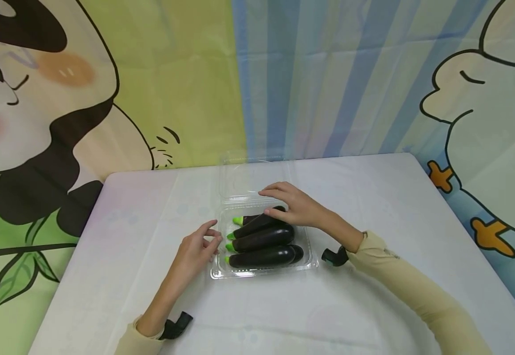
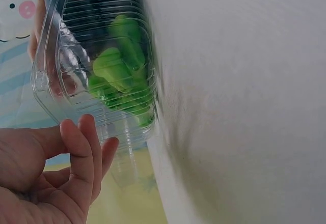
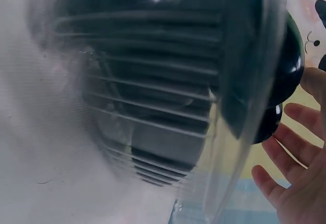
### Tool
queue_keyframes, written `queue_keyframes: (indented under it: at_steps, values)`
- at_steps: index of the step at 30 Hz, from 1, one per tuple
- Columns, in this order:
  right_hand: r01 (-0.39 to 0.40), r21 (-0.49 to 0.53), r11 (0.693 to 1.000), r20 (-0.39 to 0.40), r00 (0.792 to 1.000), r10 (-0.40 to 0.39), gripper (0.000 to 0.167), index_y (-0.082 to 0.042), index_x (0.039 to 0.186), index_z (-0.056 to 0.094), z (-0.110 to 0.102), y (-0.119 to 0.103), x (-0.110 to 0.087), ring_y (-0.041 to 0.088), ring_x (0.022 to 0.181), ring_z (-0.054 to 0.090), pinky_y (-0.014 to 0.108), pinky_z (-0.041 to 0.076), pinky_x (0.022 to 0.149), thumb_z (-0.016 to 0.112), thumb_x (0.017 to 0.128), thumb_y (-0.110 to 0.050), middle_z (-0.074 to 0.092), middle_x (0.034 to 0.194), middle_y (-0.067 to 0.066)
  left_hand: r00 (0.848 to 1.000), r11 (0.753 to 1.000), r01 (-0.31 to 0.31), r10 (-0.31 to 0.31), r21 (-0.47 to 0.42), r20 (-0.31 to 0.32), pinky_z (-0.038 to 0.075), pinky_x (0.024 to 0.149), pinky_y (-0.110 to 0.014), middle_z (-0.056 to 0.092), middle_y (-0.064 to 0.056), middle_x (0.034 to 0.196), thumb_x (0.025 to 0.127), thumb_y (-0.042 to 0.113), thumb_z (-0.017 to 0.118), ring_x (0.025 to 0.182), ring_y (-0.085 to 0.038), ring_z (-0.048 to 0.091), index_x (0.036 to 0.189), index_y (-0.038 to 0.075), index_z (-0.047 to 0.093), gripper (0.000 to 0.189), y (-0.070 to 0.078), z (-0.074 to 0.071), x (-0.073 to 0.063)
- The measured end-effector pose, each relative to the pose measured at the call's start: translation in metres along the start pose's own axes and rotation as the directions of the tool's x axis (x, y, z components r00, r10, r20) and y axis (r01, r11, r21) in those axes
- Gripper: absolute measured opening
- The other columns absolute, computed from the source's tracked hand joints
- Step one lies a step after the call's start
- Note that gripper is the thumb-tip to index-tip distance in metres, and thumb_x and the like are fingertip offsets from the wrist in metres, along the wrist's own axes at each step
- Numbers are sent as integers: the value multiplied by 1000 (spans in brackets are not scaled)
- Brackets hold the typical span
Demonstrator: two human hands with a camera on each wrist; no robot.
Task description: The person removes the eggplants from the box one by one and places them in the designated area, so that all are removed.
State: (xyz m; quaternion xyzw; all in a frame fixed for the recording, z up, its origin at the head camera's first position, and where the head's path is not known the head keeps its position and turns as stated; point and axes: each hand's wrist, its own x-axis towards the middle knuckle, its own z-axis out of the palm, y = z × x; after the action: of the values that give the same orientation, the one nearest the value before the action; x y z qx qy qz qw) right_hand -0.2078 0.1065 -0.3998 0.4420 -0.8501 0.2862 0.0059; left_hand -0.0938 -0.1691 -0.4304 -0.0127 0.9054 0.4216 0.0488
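Observation:
Several dark eggplants (image 1: 263,238) with bright green caps lie side by side in a clear plastic clamshell box (image 1: 261,273), caps toward the left. My left hand (image 1: 197,245) is beside the box's left wall, its fingers loosely bent and holding nothing. In the left wrist view its fingertips come right at the box's corner, and the green caps (image 2: 113,70) show through the ribbed wall. Over the back right of the box, my right hand (image 1: 300,206) reaches with spread fingers. The right wrist view has its fingertips at the rounded end of an eggplant (image 3: 291,63).
The box's clear lid (image 1: 257,177) is flipped back flat on the white table (image 1: 363,197) behind it. A cartoon-printed curtain (image 1: 310,74) hangs past the table's back edge. Black wrist straps (image 1: 178,325) stick out below both hands.

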Motion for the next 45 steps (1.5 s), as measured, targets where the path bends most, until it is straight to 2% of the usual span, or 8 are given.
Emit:
queue_keyframes:
  at_steps: [6, 12, 21, 28, 37, 41, 45]
  values:
    - [59, -31, 998, 109, 992, -56, 46, -12, 136, 56, 1, -6, 9, 24, 124, 54, 43, 47, 104, 63, 94, -29, 59, 131, 8, 1000, 1000, 7, -7, -2, 1, 51, 57, -20, 68, -15, 116, 94, 15, 62, 69, -9, 65, 141, 5, 47, 50, 0, 1, 0]
    - [131, 29, 991, 223, 966, -134, 42, -10, 134, 58, 4, -7, 17, 21, 119, 59, 39, 49, 100, 60, 96, -29, 63, 127, 7, 1000, 1000, 0, 0, 2, -1, 51, 57, -20, 67, -15, 116, 94, 14, 62, 70, -10, 65, 141, 4, 46, 51, 0, 1, 1]
    - [96, 92, 991, 370, 921, -124, 39, -13, 130, 62, 9, 1, 23, 17, 114, 61, 36, 51, 98, 59, 97, -32, 64, 125, 4, 1000, 1000, -1, 1, -15, -5, 50, 51, -23, 65, -11, 105, 95, 15, 61, 61, -11, 60, 142, 6, 44, 51, -2, 3, 0]
    - [85, 138, 987, 389, 912, -133, 38, -12, 129, 63, 10, 5, 24, 17, 114, 62, 36, 50, 98, 59, 97, -31, 65, 123, 4, 999, 999, -40, 40, 22, -26, 47, 46, -22, 56, -10, 102, 97, 14, 58, 55, -10, 54, 148, 4, 39, 55, -1, 8, -2]
    - [83, 163, 983, 387, 911, -141, 34, -12, 126, 66, 13, 8, 23, 16, 113, 62, 34, 51, 98, 60, 97, -28, 67, 120, 4, 998, 999, -36, 37, 26, -46, 46, 45, -22, 44, -13, 126, 97, 15, 58, 51, -9, 53, 147, 5, 41, 54, -1, 10, -3]
    - [76, 179, 981, 371, 918, -139, 32, -11, 124, 67, 10, 10, 24, 17, 113, 63, 34, 51, 97, 59, 97, -27, 68, 120, 4, 996, 997, -63, 65, 36, -59, 45, 45, -21, 41, -13, 133, 96, 14, 59, 49, -6, 52, 145, 2, 42, 53, -1, 10, -3]
    - [72, 189, 979, 325, 936, -132, 30, -10, 123, 67, 4, 12, 24, 18, 113, 63, 35, 51, 97, 58, 98, -24, 68, 120, 5, 994, 996, -84, 87, 41, -73, 45, 46, -21, 40, -12, 136, 96, 13, 59, 47, -5, 52, 145, 1, 43, 53, 0, 10, -3]
